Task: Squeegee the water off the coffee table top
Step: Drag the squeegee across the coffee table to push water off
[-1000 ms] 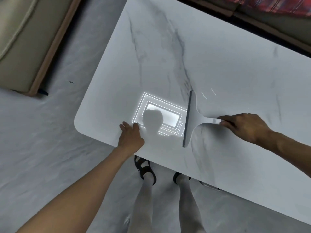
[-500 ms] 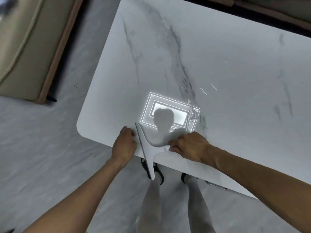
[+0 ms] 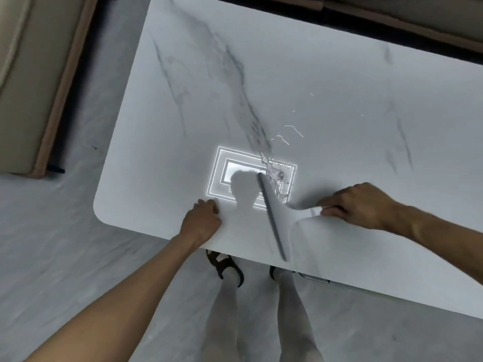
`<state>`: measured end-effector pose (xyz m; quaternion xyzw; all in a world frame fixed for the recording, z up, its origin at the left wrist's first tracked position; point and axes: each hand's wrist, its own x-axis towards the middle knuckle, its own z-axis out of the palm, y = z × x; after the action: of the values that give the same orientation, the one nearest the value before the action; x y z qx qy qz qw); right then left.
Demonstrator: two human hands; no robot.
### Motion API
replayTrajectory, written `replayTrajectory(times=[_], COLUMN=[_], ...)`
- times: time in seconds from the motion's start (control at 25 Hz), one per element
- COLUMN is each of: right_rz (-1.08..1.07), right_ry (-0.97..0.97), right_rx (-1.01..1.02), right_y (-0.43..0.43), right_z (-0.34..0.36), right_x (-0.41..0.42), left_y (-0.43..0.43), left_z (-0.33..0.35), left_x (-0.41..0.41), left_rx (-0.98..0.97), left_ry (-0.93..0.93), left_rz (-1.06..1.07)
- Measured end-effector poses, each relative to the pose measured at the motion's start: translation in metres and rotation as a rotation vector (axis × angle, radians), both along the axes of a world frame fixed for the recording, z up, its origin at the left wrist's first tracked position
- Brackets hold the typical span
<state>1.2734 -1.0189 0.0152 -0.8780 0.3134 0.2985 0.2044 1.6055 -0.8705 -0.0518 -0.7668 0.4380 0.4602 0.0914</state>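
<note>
A white marble coffee table top (image 3: pixel 300 82) fills the upper middle of the head view. My right hand (image 3: pixel 359 206) grips the handle of a white squeegee (image 3: pixel 278 218), whose dark blade lies slanted on the table near its front edge. Water (image 3: pixel 279 178) is smeared and beaded just right of the blade's far end, inside a bright ceiling-light reflection. Thin water streaks (image 3: pixel 290 133) sit farther back. My left hand (image 3: pixel 202 222) rests flat on the front edge, left of the blade, with nothing in it.
A beige sofa with a wooden base (image 3: pixel 34 82) stands to the left on the grey floor (image 3: pixel 52 257). More seating (image 3: pixel 392 14) borders the table's far side. My legs and sandalled feet (image 3: pixel 227 267) stand just below the table's front edge.
The squeegee swept left to the front edge by my left hand, then moved back right onto the table. A wet smear has appeared by the reflection. My left hand has stayed put.
</note>
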Motion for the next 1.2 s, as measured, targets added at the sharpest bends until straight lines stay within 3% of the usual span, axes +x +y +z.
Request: replayTrajectory(times=[0.16, 0.32, 0.4, 0.52, 0.64, 0.84, 0.96, 1.04, 1.2], right_rz=[0.119, 0.097, 0.07, 0.054, -0.058, -0.103, -0.023, 0.072, 0.246], right_ry=[-0.068, -0.056, -0.049, -0.018, 0.049, 0.078, 0.013, -0.057, -0.147], right_rx=[0.26, 0.342, 0.296, 0.168, 0.055, -0.093, -0.033, 0.066, 0.221], right_y=[0.063, 0.072, 0.051, 0.008, -0.032, -0.057, -0.033, -0.003, 0.053], right_z=[-0.022, -0.044, -0.046, -0.036, -0.023, 0.007, 0.013, 0.001, -0.031], right_x=[0.06, 0.067, 0.037, -0.02, -0.074, -0.119, -0.079, -0.03, 0.063], left_y=[0.017, 0.027, 0.023, 0.009, -0.009, -0.018, -0.009, -0.002, 0.0], left_z=[0.013, 0.011, 0.004, -0.01, -0.012, -0.006, 0.001, 0.008, 0.007], left_x=[0.012, -0.006, -0.026, -0.058, -0.066, -0.062, -0.062, -0.056, -0.038], left_rx=[-0.137, -0.21, -0.188, 0.03, 0.213, 0.299, 0.084, -0.098, -0.173], left_ry=[-0.062, -0.052, -0.018, 0.006, 0.0, 0.035, -0.053, -0.116, -0.152], left_rz=[0.151, 0.195, 0.135, -0.067, -0.103, -0.142, -0.007, 0.221, 0.503])
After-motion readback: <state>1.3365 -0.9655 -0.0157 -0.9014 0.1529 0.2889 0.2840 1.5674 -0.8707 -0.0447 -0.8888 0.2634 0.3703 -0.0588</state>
